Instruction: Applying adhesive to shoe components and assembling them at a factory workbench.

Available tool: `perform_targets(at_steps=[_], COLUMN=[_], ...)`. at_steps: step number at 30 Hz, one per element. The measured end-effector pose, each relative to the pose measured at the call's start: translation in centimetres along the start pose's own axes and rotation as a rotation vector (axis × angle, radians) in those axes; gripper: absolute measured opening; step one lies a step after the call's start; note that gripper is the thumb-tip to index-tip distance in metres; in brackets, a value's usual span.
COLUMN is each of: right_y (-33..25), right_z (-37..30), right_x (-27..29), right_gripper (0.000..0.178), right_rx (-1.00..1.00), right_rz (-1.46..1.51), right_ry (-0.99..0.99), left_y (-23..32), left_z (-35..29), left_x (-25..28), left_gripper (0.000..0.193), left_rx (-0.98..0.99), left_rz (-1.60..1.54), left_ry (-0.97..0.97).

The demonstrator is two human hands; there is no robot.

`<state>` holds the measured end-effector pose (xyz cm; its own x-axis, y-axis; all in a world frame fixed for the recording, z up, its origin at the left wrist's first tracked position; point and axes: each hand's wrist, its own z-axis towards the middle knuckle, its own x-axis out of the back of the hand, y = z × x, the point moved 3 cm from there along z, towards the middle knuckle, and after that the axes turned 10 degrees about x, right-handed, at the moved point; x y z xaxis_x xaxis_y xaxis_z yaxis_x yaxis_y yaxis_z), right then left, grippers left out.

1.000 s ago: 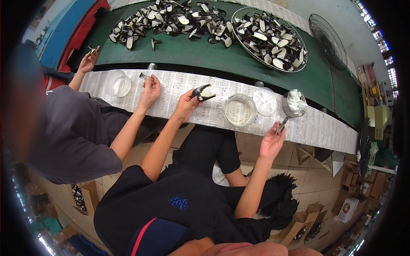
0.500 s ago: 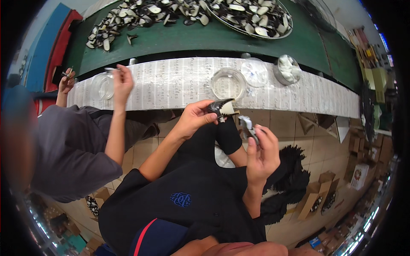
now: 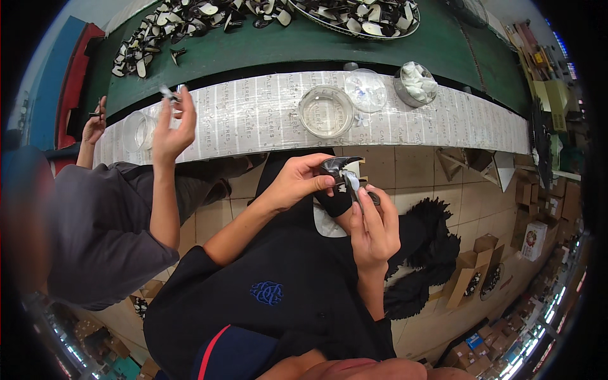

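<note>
My left hand [image 3: 300, 182] grips a shoe heel [image 3: 332, 167], glossy black outside with a cream inner face and a jagged edge. In my right hand [image 3: 375, 229] is a dark-handled tool [image 3: 372, 197] with a white wad [image 3: 352, 181] at its tip; its exact kind is hard to make out. The wad meets or overlaps the cream face of the heel, and whether it presses on it cannot be told. Both hands are just off the near edge of the paper-covered ledge [image 3: 266, 120], above my lap.
On the ledge stand a clear round dish [image 3: 310, 130], a clear lid [image 3: 380, 95] and a metal bowl of white wads [image 3: 425, 98]. Heels lie in a pile [image 3: 158, 31] and a tray [image 3: 405, 30] on the green belt [image 3: 253, 54]. To my left sits a co-worker [image 3: 107, 234].
My right hand has moved left and brought the tool's white wad to the heel. The heel has turned and come slightly lower. The co-worker's nearer hand has shifted too.
</note>
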<state>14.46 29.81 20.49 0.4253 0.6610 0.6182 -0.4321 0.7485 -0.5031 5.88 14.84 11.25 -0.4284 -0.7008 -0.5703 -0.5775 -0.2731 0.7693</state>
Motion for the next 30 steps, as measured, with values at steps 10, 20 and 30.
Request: perform_targets(at_steps=[10, 20, 30], right_y=[-0.2, -0.1, -1.1], right_z=[0.0, 0.0, -0.1], right_x=[-0.8, -0.1, 1.6], right_gripper=[0.031, 0.031, 0.032], right_rx=[0.008, 0.006, -0.064], right_rz=[-0.013, -0.027, 0.000], right_ry=[-0.003, -0.010, 0.005], left_y=[0.2, -0.6, -0.6], left_z=[-0.1, 0.3, 0.3], left_x=[-0.4, -0.1, 0.8], left_gripper=[0.043, 0.038, 0.036], left_rx=[-0.006, 0.020, 0.022], left_rz=[-0.004, 0.015, 0.034], left_ry=[-0.030, -0.044, -0.023])
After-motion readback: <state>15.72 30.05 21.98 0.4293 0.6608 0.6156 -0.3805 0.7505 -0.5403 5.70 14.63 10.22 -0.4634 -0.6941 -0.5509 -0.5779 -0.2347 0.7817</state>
